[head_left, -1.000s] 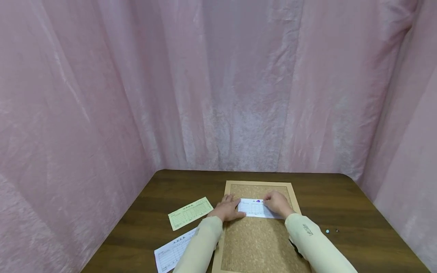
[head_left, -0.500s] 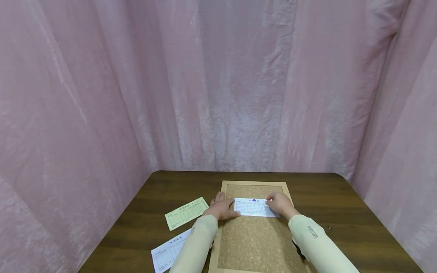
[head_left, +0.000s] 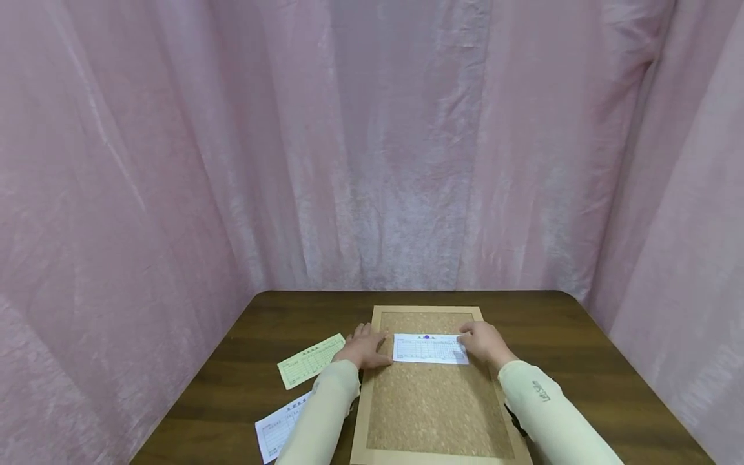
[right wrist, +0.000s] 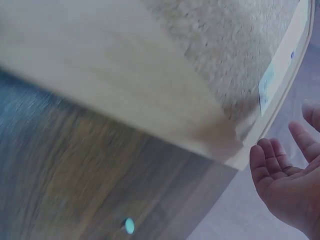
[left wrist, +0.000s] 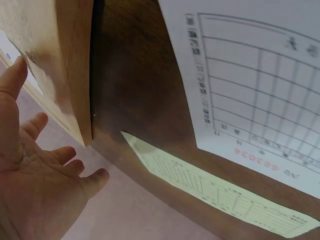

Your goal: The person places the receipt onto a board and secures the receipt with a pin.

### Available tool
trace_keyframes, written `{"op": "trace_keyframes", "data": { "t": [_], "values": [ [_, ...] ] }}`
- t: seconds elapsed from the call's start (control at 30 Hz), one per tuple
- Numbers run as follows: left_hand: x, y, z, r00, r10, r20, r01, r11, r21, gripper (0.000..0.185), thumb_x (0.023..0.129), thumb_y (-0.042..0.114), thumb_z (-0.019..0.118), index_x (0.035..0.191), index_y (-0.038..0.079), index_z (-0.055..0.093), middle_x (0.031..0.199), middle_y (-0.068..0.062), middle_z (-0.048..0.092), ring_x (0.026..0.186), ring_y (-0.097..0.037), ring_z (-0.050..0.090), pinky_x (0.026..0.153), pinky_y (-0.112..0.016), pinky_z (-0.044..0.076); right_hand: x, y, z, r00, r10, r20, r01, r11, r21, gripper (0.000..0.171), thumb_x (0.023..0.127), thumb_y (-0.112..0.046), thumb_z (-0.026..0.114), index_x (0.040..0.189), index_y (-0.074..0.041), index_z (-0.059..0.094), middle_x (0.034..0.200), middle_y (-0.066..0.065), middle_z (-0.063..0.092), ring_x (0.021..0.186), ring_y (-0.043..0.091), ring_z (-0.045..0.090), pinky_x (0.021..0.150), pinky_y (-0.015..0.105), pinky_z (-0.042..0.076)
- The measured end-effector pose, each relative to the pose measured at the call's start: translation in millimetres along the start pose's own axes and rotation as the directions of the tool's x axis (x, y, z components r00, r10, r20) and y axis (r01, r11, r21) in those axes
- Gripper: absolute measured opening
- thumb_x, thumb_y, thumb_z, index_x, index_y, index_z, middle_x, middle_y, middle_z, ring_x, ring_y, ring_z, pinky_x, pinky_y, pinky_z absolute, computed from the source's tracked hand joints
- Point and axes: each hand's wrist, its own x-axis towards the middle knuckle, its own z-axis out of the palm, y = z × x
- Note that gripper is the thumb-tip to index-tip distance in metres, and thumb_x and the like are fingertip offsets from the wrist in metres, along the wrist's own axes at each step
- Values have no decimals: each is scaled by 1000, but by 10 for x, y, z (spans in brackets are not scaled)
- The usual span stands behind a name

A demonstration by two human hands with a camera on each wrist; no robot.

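One white form (head_left: 278, 427) and one green form (head_left: 310, 361) are lying left of the corkboard (head_left: 436, 407). On the corkboard's left edge, a left hand (head_left: 361, 349) is resting, fingers spread, gripping nothing. Across the corkboard's upper half, a white slip (head_left: 430, 351) is lying flat under a purple pin (head_left: 427, 337), presumably light, limp and easily torn, its ends offering the safest hold. At the corkboard's right edge, a right hand (head_left: 485, 341) is resting, fingers loose, apparently pinching nothing. Right of the corkboard, a turquoise pin (right wrist: 129, 225) is lying.

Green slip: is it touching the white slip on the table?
Apart: the left wrist view shows a strip of table between green slip and white slip.
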Motion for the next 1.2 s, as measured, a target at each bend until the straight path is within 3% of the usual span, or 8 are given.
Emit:
{"op": "trace_keyframes", "data": {
  "t": [0.33,0.53,0.83,1.2],
  "values": [
    [-5,-92,-179,1000,-10,-16,10,999,-35,75,91,48,69,153,14,41,160,-25,18,148,-43,9,114,-63,14,-23,63,-182,999,-50,-17,49,998,-37,36,93,-16,63,119,8,66,119,28,65,114,48,57,95,58,45],
    [-11,-186,-302,999,-27,-41,26,999,-22,75,91,48,68,153,14,41,160,-25,18,148,-43,10,114,-63,15,-43,170,-216,1000,-9,26,10,999,-48,42,94,-21,64,125,8,63,125,30,61,118,49,54,96,59,44],
    [-34,-359,-444,997,-36,-67,33,998,-55,76,92,48,68,153,13,40,161,-26,17,148,-45,8,113,-64,13,-54,329,-208,996,11,94,-7,999,-43,67,93,-35,69,140,10,49,136,38,47,127,54,43,101,62,38],
    [-69,-516,-462,994,-40,-98,30,994,-107,79,91,50,67,153,10,39,159,-27,18,147,-47,9,112,-67,15,-125,451,-94,986,74,150,-65,996,-65,94,83,-53,75,148,4,40,147,45,25,132,61,31,102,70,31]
  ]
}}
